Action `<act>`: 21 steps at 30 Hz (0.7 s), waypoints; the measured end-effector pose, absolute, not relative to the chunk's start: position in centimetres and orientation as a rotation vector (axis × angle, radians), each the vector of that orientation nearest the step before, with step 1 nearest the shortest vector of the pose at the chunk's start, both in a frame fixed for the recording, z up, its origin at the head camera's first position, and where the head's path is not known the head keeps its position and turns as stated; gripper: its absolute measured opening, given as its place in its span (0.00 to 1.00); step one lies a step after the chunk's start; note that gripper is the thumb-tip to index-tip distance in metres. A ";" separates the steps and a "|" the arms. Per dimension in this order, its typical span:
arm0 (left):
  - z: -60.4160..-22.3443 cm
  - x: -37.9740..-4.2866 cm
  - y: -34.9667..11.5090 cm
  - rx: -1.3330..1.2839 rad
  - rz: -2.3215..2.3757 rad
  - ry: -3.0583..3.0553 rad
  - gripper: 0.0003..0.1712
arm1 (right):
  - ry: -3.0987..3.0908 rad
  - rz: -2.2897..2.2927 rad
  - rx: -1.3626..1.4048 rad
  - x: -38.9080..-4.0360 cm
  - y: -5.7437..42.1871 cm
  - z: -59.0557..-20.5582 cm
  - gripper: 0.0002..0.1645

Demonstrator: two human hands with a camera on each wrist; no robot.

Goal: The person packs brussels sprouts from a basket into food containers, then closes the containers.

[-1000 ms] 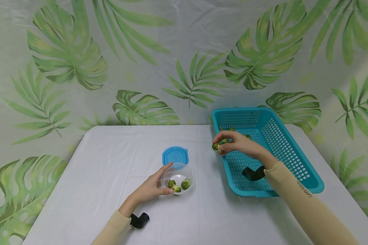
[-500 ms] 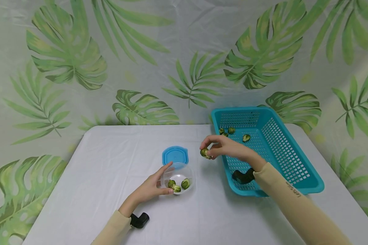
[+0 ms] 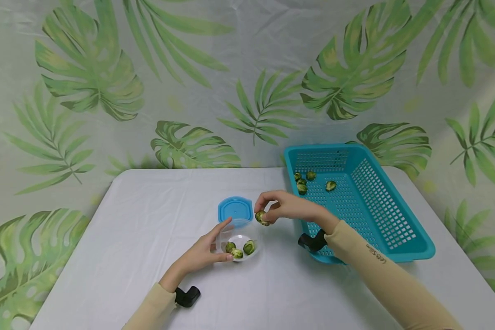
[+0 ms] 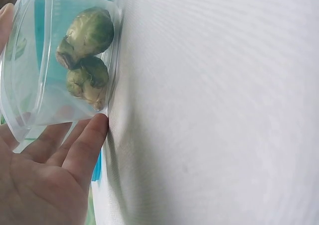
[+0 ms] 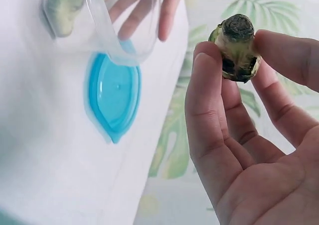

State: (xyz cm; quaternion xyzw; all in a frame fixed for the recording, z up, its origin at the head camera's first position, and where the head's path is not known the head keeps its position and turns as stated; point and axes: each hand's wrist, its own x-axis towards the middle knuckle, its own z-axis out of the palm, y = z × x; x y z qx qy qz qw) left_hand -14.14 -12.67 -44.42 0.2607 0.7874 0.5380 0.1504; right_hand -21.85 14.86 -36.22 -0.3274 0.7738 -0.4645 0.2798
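Observation:
My right hand (image 3: 290, 206) pinches a Brussels sprout (image 3: 261, 218) between thumb and fingers, just above and right of a clear plastic tub (image 3: 220, 238). In the right wrist view the sprout's dark, browned stem end (image 5: 238, 28) faces the camera. My left hand (image 3: 204, 250) holds the tub from its left side, thumb in front and fingers behind. Inside the tub lie 3 sprouts; two show through its wall in the left wrist view, a larger sprout (image 4: 89, 31) and a smaller sprout (image 4: 89, 83).
A blue lid (image 3: 235, 208) lies flat behind the tub. On the right stands a teal perforated basket (image 3: 400, 215) with several Brussels sprouts (image 3: 301, 183) in its far left corner and a single sprout (image 3: 331, 185) apart from them. White cloth (image 3: 148, 215) covers the table.
My right hand has carried the sprout left from over the basket's edge to beside the tub's rim. The sprouts in the basket have come into view. My left hand stays put.

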 end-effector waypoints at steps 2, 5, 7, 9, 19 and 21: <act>-44.4 -14.1 -12.7 0.751 1.551 2.258 0.52 | 2.070 -1.231 -0.893 -21.8 14.3 -36.4 0.09; -44.4 -14.2 -12.7 0.758 1.557 2.253 0.51 | 2.059 -1.213 -0.915 -21.7 13.5 -36.8 0.08; -44.4 -14.2 -12.7 0.765 1.558 2.252 0.51 | 2.055 -1.202 -0.916 -21.7 13.0 -37.0 0.08; -44.5 -14.3 -12.7 0.767 1.557 2.250 0.50 | 2.056 -1.190 -0.910 -21.6 12.6 -37.3 0.07; -47.5 -15.4 -13.2 0.760 1.554 2.261 0.52 | 2.113 -1.147 -0.850 -21.4 11.0 -38.6 0.07; -47.8 -15.5 -13.3 0.759 1.551 2.262 0.53 | 2.124 -1.143 -0.841 -21.4 10.7 -38.8 0.06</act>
